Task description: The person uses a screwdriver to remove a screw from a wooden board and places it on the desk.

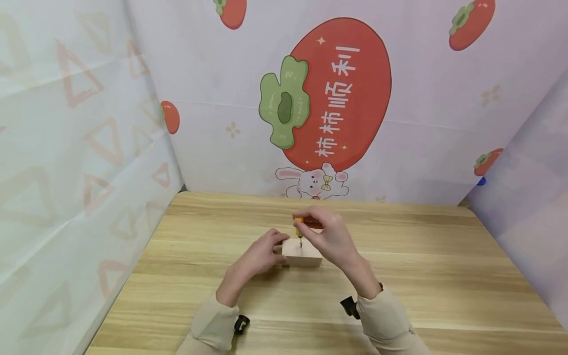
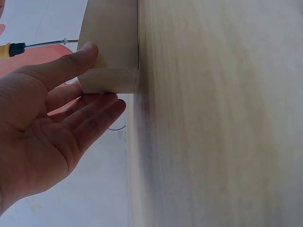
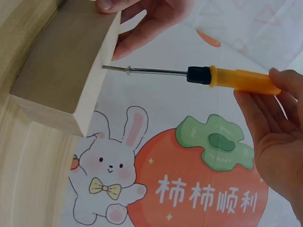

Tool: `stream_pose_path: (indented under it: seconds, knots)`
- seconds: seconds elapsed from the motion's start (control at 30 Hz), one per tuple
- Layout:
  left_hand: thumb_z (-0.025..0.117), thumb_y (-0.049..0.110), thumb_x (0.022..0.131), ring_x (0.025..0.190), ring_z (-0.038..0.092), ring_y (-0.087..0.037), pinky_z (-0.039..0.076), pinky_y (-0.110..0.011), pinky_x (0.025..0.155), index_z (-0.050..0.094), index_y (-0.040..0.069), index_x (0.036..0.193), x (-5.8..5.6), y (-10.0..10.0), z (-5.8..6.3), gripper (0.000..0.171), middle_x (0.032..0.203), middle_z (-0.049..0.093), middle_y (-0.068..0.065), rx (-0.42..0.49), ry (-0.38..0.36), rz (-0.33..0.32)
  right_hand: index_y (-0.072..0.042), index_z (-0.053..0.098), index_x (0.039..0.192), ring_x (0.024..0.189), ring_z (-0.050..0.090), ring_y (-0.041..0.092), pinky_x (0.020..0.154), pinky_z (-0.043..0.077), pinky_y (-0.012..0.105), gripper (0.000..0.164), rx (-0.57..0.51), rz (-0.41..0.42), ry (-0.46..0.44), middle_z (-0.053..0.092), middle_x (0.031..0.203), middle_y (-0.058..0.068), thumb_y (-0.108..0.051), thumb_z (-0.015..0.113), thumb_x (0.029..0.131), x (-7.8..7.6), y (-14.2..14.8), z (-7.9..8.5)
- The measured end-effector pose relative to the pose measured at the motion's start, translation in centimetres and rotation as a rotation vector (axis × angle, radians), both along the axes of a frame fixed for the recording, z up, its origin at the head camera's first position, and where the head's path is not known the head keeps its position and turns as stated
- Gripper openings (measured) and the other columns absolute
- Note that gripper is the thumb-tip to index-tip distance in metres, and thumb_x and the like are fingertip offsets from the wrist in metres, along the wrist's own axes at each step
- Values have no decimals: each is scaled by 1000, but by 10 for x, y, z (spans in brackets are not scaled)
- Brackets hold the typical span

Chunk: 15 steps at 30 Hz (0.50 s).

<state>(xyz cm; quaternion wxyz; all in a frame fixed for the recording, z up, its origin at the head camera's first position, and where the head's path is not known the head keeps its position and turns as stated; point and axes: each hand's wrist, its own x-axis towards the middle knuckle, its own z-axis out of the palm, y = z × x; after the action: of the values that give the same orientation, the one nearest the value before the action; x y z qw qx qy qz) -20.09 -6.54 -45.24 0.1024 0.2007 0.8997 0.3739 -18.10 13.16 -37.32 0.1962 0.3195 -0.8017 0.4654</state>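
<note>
A pale wooden block point(image 1: 301, 254) lies on the table. My left hand point(image 1: 264, 252) grips its left end, thumb on the near side and fingers on the far side. A screw point(image 3: 115, 68) stands upright in the block's top face, with much of its threaded shank showing. My right hand point(image 1: 330, 235) pinches the yellow handle of a screwdriver point(image 3: 244, 80) between thumb and fingers. The screwdriver is held upright over the block, its thin metal shaft point(image 2: 45, 44) in line with the screw and its tip at the screw head.
The wood-grain table point(image 1: 421, 276) spreads out around the block. Behind it hangs a printed cloth point(image 1: 213, 148) with a big red persimmon and a rabbit. Another patterned cloth point(image 1: 66, 162) borders the left side. A black strap piece point(image 1: 350, 307) is at the right wrist.
</note>
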Motion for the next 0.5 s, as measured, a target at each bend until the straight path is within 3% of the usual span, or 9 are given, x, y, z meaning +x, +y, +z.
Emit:
stream_pose_path:
  seconds: [0.13,0.3,0.4,0.5]
  knots:
    - [79,16,85,121,58,-27,49,-45,101,58,4,137,-1,1,-1,57,121,58,-7,-11,-9,-4,-4,73,104,87,72,18,77,60,32,20,-47,-87,17,70,98,8,-3,77,85,0,-1,-4]
    - [78,17,86,123,58,-28,48,-45,102,57,5,138,-2,1,-3,58,123,57,-7,-6,-12,-5,-6,73,103,80,71,16,72,61,30,23,-5,-196,81,71,94,6,-8,81,81,1,1,-1]
    - [78,17,86,122,58,-28,48,-45,101,57,4,138,-2,0,-3,58,123,57,-7,0,-6,-7,-8,75,103,78,71,13,70,60,25,22,0,-161,49,73,93,4,-9,80,82,-1,4,3]
    - [79,16,85,121,58,-27,49,-45,100,57,4,137,-2,-1,-2,57,122,57,-7,3,-1,-8,-10,76,103,79,70,10,71,59,24,19,-6,-56,-33,74,94,2,-9,78,84,-5,12,7]
